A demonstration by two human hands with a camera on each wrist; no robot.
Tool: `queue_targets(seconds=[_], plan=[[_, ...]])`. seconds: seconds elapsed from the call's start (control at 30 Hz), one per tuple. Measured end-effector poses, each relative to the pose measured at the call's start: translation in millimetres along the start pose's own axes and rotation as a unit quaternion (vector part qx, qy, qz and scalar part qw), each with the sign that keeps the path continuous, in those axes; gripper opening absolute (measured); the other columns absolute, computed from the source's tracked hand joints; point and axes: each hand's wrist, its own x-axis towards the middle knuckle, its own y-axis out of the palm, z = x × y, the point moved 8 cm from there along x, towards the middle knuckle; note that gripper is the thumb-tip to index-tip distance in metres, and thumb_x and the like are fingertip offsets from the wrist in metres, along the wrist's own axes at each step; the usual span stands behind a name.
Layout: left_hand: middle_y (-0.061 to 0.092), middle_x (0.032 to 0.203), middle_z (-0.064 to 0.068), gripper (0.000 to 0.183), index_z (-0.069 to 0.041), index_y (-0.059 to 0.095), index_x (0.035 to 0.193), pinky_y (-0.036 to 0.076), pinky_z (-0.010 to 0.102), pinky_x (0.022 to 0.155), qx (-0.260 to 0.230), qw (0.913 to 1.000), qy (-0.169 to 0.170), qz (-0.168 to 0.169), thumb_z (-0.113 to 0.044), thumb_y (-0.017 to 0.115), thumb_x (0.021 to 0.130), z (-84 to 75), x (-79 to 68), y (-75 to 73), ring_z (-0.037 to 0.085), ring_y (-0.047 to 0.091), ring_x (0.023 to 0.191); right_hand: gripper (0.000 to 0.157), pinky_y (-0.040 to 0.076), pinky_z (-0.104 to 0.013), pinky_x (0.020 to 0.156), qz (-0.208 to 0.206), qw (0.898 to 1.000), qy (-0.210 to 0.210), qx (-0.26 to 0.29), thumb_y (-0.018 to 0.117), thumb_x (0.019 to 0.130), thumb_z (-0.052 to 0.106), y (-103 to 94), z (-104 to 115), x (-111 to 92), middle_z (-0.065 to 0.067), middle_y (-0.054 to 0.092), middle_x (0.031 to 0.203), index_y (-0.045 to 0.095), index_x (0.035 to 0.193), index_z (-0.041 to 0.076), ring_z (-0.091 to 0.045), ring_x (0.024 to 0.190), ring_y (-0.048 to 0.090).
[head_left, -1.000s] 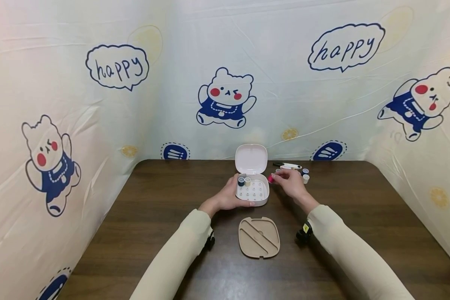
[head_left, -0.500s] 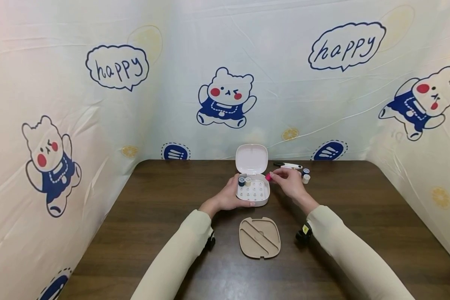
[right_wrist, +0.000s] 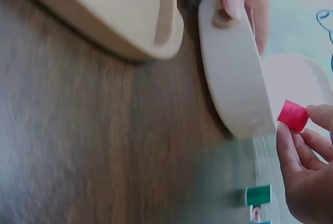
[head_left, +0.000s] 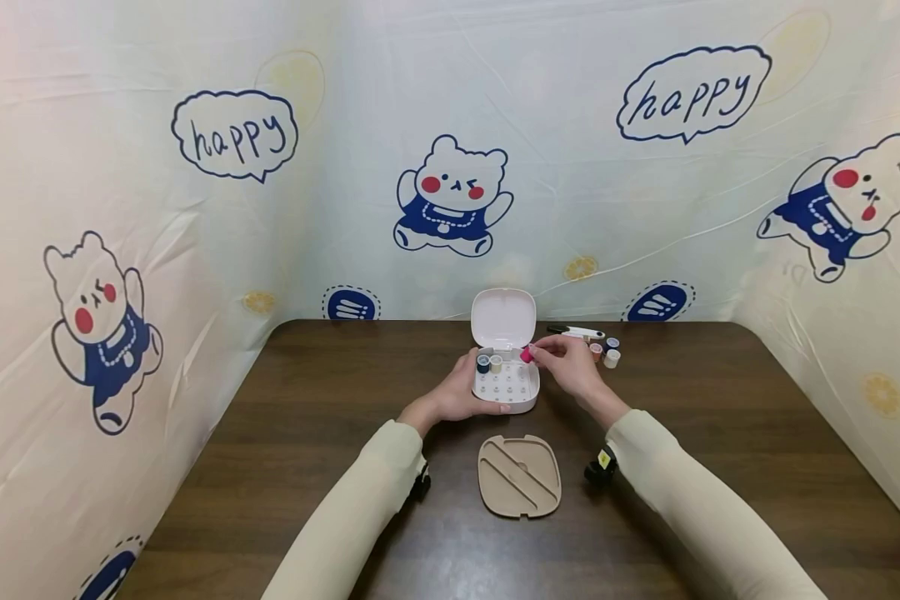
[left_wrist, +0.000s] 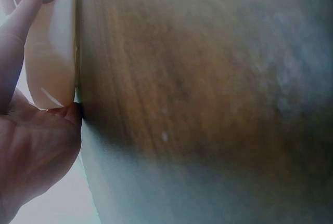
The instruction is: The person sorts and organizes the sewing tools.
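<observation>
My left hand (head_left: 457, 393) grips a white sewing box (head_left: 523, 405) at its left side, with the thumb along the front wall. In the left wrist view that thumb lies by a round button. The box's lid (head_left: 503, 318) stands up at the back. Inside are rows of small pegs, with a dark green thread spool (head_left: 483, 364) and a cream spool (head_left: 496, 364) at the back left. My right hand (head_left: 574, 368) pinches a pink thread spool (right_wrist: 293, 115) between thumb and fingers, over the box's back right corner. Whether it touches a peg is hidden.
A tan grooved tray (head_left: 521, 477) lies in front of the box. Right of the box stand a white spool (head_left: 612, 359), a blue spool (head_left: 611, 342) and a reddish one (head_left: 596, 351). White-handled snips (head_left: 587, 332) lie behind them. A printed curtain hangs at the table's back edge.
My right hand has carried the pink spool leftward, from beside the box to over its back right corner. The reddish spool has come into view. The left hand has stayed on the box.
</observation>
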Motion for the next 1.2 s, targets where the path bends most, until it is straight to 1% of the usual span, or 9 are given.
queue_targets(seconds=[0.1, 0.2, 0.27, 0.43, 0.77, 0.97, 1.2], plan=[[0.034, 0.149, 0.019, 0.112, -0.006, 0.02, 0.158, 0.033, 0.045, 0.114, -0.005, 1.0, 0.001, -0.001, -0.037, 0.091, 0.077, -0.3, -1.2, 0.0, 0.032, 0.038, 0.136, 0.023, 0.056, -0.04, 0.086, 0.007, 0.999, -0.023, -0.021, 0.069, 0.1, 0.015, 7.7, 5.9, -0.6, -0.018, 0.073, 0.106, 0.072, 0.115, -0.002, -0.028, 0.094, 0.069], [0.035, 0.148, 0.02, 0.112, -0.005, 0.02, 0.157, 0.034, 0.046, 0.113, -0.007, 1.0, 0.004, -0.003, -0.037, 0.091, 0.077, 0.7, -0.7, 0.2, 0.032, 0.038, 0.134, 0.02, 0.053, -0.035, 0.08, 0.008, 0.997, -0.051, -0.053, 0.07, 0.099, 0.014, 13.0, 11.5, 0.4, -0.015, 0.074, 0.102, 0.073, 0.112, -0.001, -0.026, 0.092, 0.068], [0.035, 0.147, 0.021, 0.112, -0.004, 0.02, 0.157, 0.034, 0.046, 0.113, -0.007, 1.0, 0.004, -0.003, -0.038, 0.091, 0.077, 1.3, -0.3, 0.2, 0.032, 0.039, 0.134, 0.019, 0.052, -0.035, 0.079, 0.008, 0.995, -0.068, -0.073, 0.07, 0.099, 0.014, 15.7, 14.3, 1.4, -0.014, 0.075, 0.1, 0.073, 0.11, -0.001, -0.025, 0.091, 0.068], [0.036, 0.147, 0.02, 0.113, -0.005, 0.019, 0.158, 0.035, 0.044, 0.112, 0.0, 1.0, 0.0, -0.002, -0.041, 0.09, 0.077, 2.4, 0.0, 0.1, 0.032, 0.04, 0.132, 0.015, 0.054, -0.039, 0.078, 0.005, 0.991, -0.091, -0.102, 0.07, 0.098, 0.013, 20.2, 17.3, 3.0, -0.011, 0.074, 0.098, 0.074, 0.107, 0.001, -0.024, 0.088, 0.067], [0.035, 0.147, 0.02, 0.113, -0.005, 0.019, 0.157, 0.035, 0.044, 0.112, -0.005, 1.0, 0.003, -0.002, -0.04, 0.091, 0.078, 3.6, 0.6, 0.9, 0.032, 0.04, 0.133, 0.014, 0.057, -0.043, 0.081, -0.002, 0.984, -0.117, -0.135, 0.072, 0.097, 0.011, 27.9, 21.7, 5.1, -0.012, 0.074, 0.094, 0.074, 0.104, -0.001, -0.024, 0.086, 0.069], [0.033, 0.149, 0.019, 0.113, -0.007, 0.018, 0.158, 0.035, 0.044, 0.113, -0.006, 1.0, -0.004, 0.001, -0.04, 0.09, 0.078, 4.7, 1.0, 1.0, 0.03, 0.04, 0.133, 0.011, 0.058, -0.042, 0.082, 0.011, 0.973, -0.147, -0.175, 0.072, 0.096, 0.007, 37.2, 24.7, 6.5, -0.012, 0.076, 0.093, 0.075, 0.099, -0.002, -0.025, 0.087, 0.072], [0.033, 0.149, 0.02, 0.113, -0.005, 0.018, 0.158, 0.035, 0.045, 0.113, -0.009, 1.0, -0.004, 0.002, -0.039, 0.09, 0.078, 4.1, 0.2, 0.9, 0.031, 0.04, 0.133, 0.009, 0.057, -0.04, 0.078, 0.027, 0.962, -0.165, -0.215, 0.071, 0.096, 0.006, 45.4, 27.4, 6.6, -0.009, 0.075, 0.089, 0.077, 0.096, 0.0, -0.021, 0.085, 0.069]])
